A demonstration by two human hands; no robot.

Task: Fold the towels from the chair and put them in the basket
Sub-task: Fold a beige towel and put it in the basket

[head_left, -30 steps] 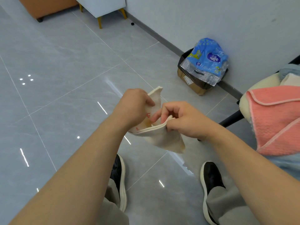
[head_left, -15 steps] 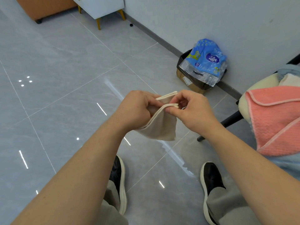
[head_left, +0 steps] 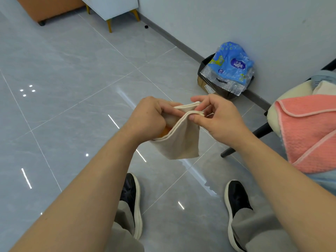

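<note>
A folded cream cloth towel is held above the grey tiled floor. Its left edge is gripped by the left hand; its upper corners are pinched by the right hand. Beyond, a pink waffle-textured towel is draped over the cream padded chair.

Cream towel at centre: soft matt cloth with a stitched hem. Pink towel at right: rougher, nubbly weave. Grey floor tiles: polished and glossy, throwing back light spots. Blue pack upper right: shiny, crinkled plastic, in a dull cardboard box. Wall: flat, matt.
</note>
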